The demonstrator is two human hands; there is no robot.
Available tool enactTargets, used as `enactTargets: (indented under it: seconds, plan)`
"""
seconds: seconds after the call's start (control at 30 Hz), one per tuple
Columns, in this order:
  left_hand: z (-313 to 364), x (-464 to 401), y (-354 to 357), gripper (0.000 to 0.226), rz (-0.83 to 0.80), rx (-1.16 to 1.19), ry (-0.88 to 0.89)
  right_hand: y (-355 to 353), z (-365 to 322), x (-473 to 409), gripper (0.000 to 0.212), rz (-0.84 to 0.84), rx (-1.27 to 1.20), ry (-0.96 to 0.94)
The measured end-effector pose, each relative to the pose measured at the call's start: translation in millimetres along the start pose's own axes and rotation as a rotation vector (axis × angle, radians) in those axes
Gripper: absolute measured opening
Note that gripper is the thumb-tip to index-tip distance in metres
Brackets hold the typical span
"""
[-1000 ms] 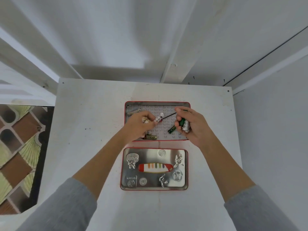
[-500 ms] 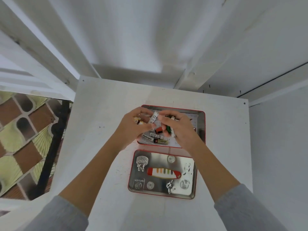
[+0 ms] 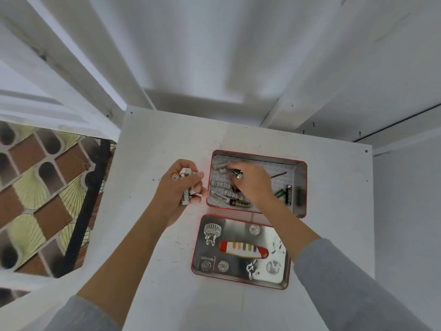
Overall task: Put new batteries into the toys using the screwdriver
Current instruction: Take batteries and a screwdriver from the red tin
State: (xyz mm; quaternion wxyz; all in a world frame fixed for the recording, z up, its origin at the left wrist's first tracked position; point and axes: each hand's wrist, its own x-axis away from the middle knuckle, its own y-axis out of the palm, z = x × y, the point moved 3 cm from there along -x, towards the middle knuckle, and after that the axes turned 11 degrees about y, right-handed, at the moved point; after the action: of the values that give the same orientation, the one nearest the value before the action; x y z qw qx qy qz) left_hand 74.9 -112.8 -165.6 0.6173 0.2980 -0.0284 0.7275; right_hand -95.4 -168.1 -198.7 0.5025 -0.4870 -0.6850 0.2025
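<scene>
Nearest us the tin lid (image 3: 241, 278) lies face-up and untouched, then our left hand (image 3: 177, 189) grips white batteries (image 3: 187, 195) beside the open tin (image 3: 301, 187), where our right hand (image 3: 253, 181) pinches a green-tipped cell (image 3: 238, 174), the screwdriver (image 3: 278, 175) lying loose beyond, so we judge ourselves still gathering batteries, no toy visibly open.

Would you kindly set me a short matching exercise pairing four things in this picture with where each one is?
Things:
1. Screwdriver
2. White batteries
3. Eveready battery
4. Tin lid

Places:
A. gripped in the left hand
B. flat on the table, nearer the person than the tin
C. at the tin's near edge, by the right wrist
D. in the tin, right of the right hand

Pairs: 1-D, 2-A, 3-C, 4-B
</scene>
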Motion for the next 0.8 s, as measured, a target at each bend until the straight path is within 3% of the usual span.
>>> enactTargets:
  seconds: [0.17,0.27,0.33,0.43,0.53,0.67,0.8]
  plan:
    - [3.9,-3.2,-10.3,0.015,0.003,0.029,0.03,4.9,-6.4,-7.2,0.02,0.054,0.232,-0.069]
    - [4.9,-5.3,-7.2,0.022,-0.012,-0.049,0.05,3.4,-3.9,-4.7,0.021,0.056,0.194,-0.068]
    - [5.9,-6.9,-0.3,0.022,-0.034,-0.125,0.071,-5.7,3.4,3.3,0.023,0.032,-0.059,0.027]
    - [5.2,-9.7,23.2,0.017,-0.134,-0.265,0.109,-28.4,20.4,25.7,0.012,-0.078,-0.72,0.186]
    - [-8.6,-16.0,58.1,0.013,-0.282,-0.463,0.078,-53.4,41.1,44.4,0.015,-0.155,-1.178,0.284]
    - [-45.5,-29.4,106.0,0.014,-0.487,-0.807,0.091,-80.8,65.4,56.4,0.018,-0.193,-1.403,0.231]
    - [-73.4,-41.2,133.3,0.022,-0.466,-1.003,0.126,-95.5,85.1,64.0,0.019,-0.175,-1.488,0.194]
